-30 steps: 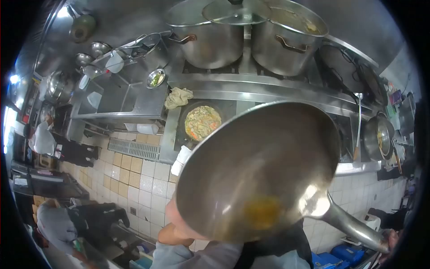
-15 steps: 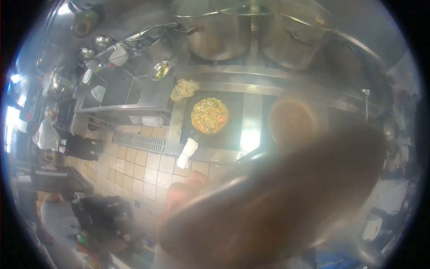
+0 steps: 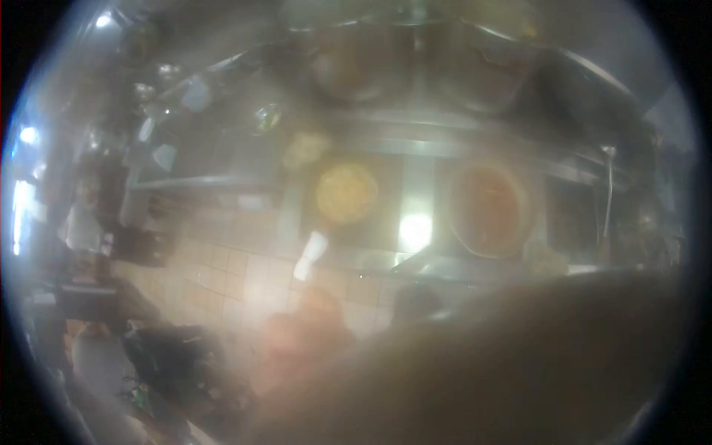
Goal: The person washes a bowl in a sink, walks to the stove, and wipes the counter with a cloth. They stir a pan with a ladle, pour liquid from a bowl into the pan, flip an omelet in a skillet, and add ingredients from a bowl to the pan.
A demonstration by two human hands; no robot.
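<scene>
Nearer me and right of the yellow food, the wok blurs beside my left hand, perhaps there to steady it though I cannot tell its grip, my right hand unseen, the food's nearside white cloth likely guarding against heat.

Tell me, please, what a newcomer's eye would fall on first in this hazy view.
Probably the wok, blurred into a large dark mass across the lower right, with the person's left hand a soft pinkish blur near its upper-left edge. Next might come the round patch of yellowish food near the middle of the picture, and the bright white cloth just below it, slightly to the left.
</scene>
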